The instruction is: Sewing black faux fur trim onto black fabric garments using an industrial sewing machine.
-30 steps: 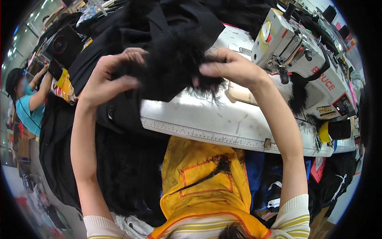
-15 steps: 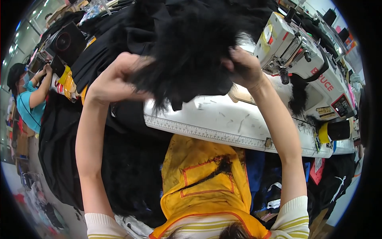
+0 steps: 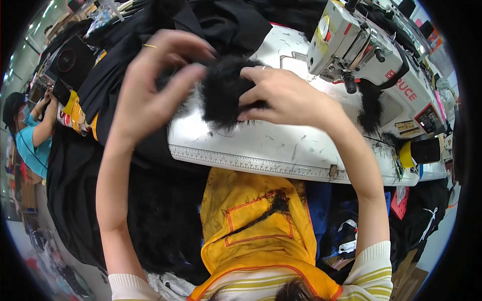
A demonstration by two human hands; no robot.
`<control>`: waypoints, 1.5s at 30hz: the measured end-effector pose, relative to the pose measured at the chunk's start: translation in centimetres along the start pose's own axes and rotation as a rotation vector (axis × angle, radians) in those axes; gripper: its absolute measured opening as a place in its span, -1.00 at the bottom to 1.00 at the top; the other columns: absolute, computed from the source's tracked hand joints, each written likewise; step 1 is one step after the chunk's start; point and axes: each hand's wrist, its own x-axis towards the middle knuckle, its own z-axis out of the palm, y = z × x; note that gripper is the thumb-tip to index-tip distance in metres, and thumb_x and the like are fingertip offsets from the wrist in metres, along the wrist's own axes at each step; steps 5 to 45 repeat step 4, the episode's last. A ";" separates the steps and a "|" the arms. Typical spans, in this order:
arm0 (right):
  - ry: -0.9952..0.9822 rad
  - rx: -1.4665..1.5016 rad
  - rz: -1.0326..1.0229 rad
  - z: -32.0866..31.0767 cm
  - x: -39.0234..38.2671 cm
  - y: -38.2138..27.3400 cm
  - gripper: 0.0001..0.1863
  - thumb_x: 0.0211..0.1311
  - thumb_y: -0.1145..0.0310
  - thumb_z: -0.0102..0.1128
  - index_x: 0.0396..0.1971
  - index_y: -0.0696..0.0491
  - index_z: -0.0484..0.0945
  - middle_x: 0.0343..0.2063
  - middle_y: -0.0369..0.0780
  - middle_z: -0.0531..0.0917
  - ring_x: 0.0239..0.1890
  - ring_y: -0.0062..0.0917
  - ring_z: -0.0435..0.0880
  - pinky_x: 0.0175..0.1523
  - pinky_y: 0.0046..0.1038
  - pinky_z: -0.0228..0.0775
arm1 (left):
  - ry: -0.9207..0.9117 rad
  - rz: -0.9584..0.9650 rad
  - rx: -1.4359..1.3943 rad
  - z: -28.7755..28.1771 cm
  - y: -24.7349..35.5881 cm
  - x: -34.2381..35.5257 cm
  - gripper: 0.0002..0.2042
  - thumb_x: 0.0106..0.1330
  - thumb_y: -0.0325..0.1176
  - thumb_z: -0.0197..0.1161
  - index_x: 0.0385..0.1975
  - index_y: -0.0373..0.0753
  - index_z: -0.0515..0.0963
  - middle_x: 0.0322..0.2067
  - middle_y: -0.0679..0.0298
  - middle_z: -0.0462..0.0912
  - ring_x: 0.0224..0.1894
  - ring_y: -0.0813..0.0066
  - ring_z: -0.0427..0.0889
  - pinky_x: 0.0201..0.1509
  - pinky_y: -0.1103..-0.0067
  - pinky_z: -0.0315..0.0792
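Observation:
A piece of black fur [image 3: 221,90] lies bunched on the white sewing table [image 3: 241,143], left of the sewing machine's needle area. Pressing into its right side, the curled fingers of my right hand [image 3: 281,98] grip the pile; the fingertips are partly sunk in it. My left hand [image 3: 153,85], smeared by motion, hovers at the fur's left side with thumb and fingers apart. Behind the fur, black cloth [image 3: 211,25] is heaped over the table's far edge.
On the right stands a white sewing machine [image 3: 371,55], with another black fur strip [image 3: 370,108] hanging by it. A ruler strip [image 3: 251,163] runs along the table's front. My yellow apron [image 3: 256,200] is below. A person in turquoise [image 3: 32,145] works far left.
The black fur, held up between both hands before, has come down onto the table. My right hand has moved left over it, and my left hand has let go and risen slightly.

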 end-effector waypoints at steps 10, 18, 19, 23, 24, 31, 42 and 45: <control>0.130 -0.108 0.002 0.3 -0.1 -0.7 -0.85 -0.07 0.30 0.27 -0.49 0.03 0.67 -0.41 -0.16 0.47 -0.26 -0.27 0.49 -0.14 -0.31 0.37 | -0.412 -0.342 0.199 4.1 -0.1 -0.9 -0.67 0.19 -0.24 0.23 -0.14 -0.25 0.35 -0.26 -0.09 0.55 -0.17 0.11 0.57 -0.14 0.47 0.45; 0.130 -0.108 0.002 0.3 -0.1 -0.7 -0.85 -0.07 0.30 0.27 -0.49 0.03 0.67 -0.41 -0.16 0.47 -0.26 -0.27 0.49 -0.14 -0.31 0.37 | -0.412 -0.342 0.199 4.1 -0.1 -0.9 -0.67 0.19 -0.24 0.23 -0.14 -0.25 0.35 -0.26 -0.09 0.55 -0.17 0.11 0.57 -0.14 0.47 0.45; 0.130 -0.108 0.002 0.3 -0.1 -0.7 -0.85 -0.07 0.30 0.27 -0.49 0.03 0.67 -0.41 -0.16 0.47 -0.26 -0.27 0.49 -0.14 -0.31 0.37 | -0.412 -0.342 0.199 4.1 -0.1 -0.9 -0.67 0.19 -0.24 0.23 -0.14 -0.25 0.35 -0.26 -0.09 0.55 -0.17 0.11 0.57 -0.14 0.47 0.45; 0.130 -0.108 0.002 0.3 -0.1 -0.7 -0.85 -0.07 0.30 0.27 -0.49 0.03 0.67 -0.41 -0.16 0.47 -0.26 -0.27 0.49 -0.14 -0.31 0.37 | -0.412 -0.342 0.199 4.1 -0.1 -0.9 -0.67 0.19 -0.24 0.23 -0.14 -0.25 0.35 -0.26 -0.09 0.55 -0.17 0.11 0.57 -0.14 0.47 0.45; 0.130 -0.108 0.002 0.3 -0.1 -0.7 -0.85 -0.07 0.30 0.27 -0.49 0.03 0.67 -0.41 -0.16 0.47 -0.26 -0.27 0.49 -0.14 -0.31 0.37 | -0.412 -0.342 0.199 4.1 -0.1 -0.9 -0.67 0.19 -0.24 0.23 -0.14 -0.25 0.35 -0.26 -0.09 0.55 -0.17 0.11 0.57 -0.14 0.47 0.45; 0.130 -0.108 0.002 0.3 -0.1 -0.7 -0.85 -0.07 0.30 0.27 -0.49 0.03 0.67 -0.41 -0.16 0.47 -0.26 -0.27 0.49 -0.14 -0.31 0.37 | -0.412 -0.342 0.199 4.1 -0.1 -0.9 -0.67 0.19 -0.24 0.23 -0.14 -0.25 0.35 -0.26 -0.09 0.55 -0.17 0.11 0.57 -0.14 0.47 0.45; 0.130 -0.108 0.002 0.3 -0.1 -0.7 -0.85 -0.07 0.30 0.27 -0.49 0.03 0.67 -0.41 -0.16 0.47 -0.26 -0.27 0.49 -0.14 -0.31 0.37 | -0.412 -0.342 0.199 4.1 -0.1 -0.9 -0.67 0.19 -0.24 0.23 -0.14 -0.25 0.35 -0.26 -0.09 0.55 -0.17 0.11 0.57 -0.14 0.47 0.45; 0.130 -0.108 0.002 0.3 -0.1 -0.7 -0.85 -0.07 0.30 0.27 -0.49 0.03 0.67 -0.41 -0.16 0.47 -0.26 -0.27 0.49 -0.14 -0.31 0.37 | -0.412 -0.342 0.199 4.1 -0.1 -0.9 -0.67 0.19 -0.24 0.23 -0.14 -0.25 0.35 -0.26 -0.09 0.55 -0.17 0.11 0.57 -0.14 0.47 0.45</control>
